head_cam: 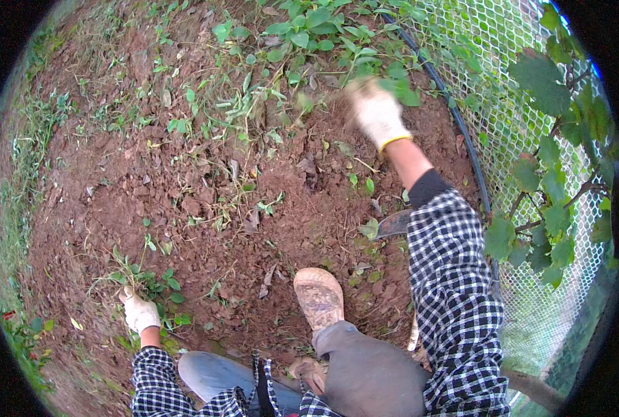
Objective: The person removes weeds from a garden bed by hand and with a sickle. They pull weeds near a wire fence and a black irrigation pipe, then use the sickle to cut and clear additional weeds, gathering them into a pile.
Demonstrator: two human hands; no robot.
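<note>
My left hand (141, 313), in a white knit glove, is closed around a bunch of pulled weeds (150, 281) low over the soil at the lower left. My right hand (377, 112), gloved in white with a yellow cuff edge, reaches far forward to the green weeds (309, 31) beside the hose. Motion blurs its fingers, so whether they grip a stem cannot be told. Under my right sleeve lies a curved dark metal blade (393, 224), partly covered. A pale handle-like piece (413, 332) shows below it; the sleeve hides whether they join.
Reddish-brown soil (288, 208) carries loose leaves and uprooted stems. A black hose (445, 94) runs along a white mesh fence (523, 307) at my right, where a leafy vine (549, 219) hangs. My muddy boot (320, 297) is planted in front of me.
</note>
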